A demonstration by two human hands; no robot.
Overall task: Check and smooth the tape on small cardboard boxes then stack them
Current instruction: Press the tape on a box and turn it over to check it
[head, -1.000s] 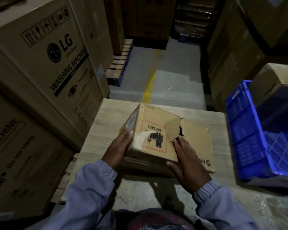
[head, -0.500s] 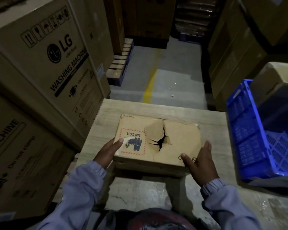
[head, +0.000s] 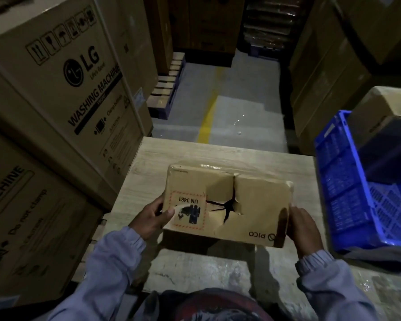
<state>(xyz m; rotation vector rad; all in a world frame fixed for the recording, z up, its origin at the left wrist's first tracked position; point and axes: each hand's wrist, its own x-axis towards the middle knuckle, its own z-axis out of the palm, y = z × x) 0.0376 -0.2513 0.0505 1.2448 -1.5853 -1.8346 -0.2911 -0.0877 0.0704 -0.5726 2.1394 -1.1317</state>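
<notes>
You are gripping the box (head: 252, 205) at both ends. Your left hand (head: 152, 217) is clamping the left end with its thumb lying across the red-bordered label (head: 188, 209). Your right hand (head: 303, 230) is wrapping round the right end. Between your two grips the top face is tilting toward you, over the table (head: 153, 163); I cannot tell whether the far edge is touching the wood. A ragged tear (head: 227, 205) is gaping midway between your hands. A strip of glossy tape (head: 202, 167) is running along the edge farthest from your thumbs.

By my reading you are in the checking step, holding the face up to look it over, with no smoothing under way. The next move is likely calling for one free hand. Set the box down flat first, then run your fingers along the tape while the other hand is steadying an end. Go lightly near the tear, where the card is probably giving way easily.

The blue crate (head: 340, 177) is sitting just beyond your right grip, with a second box (head: 384, 112) resting in or on it. Tall cartons (head: 63, 89) are standing beyond your left.
</notes>
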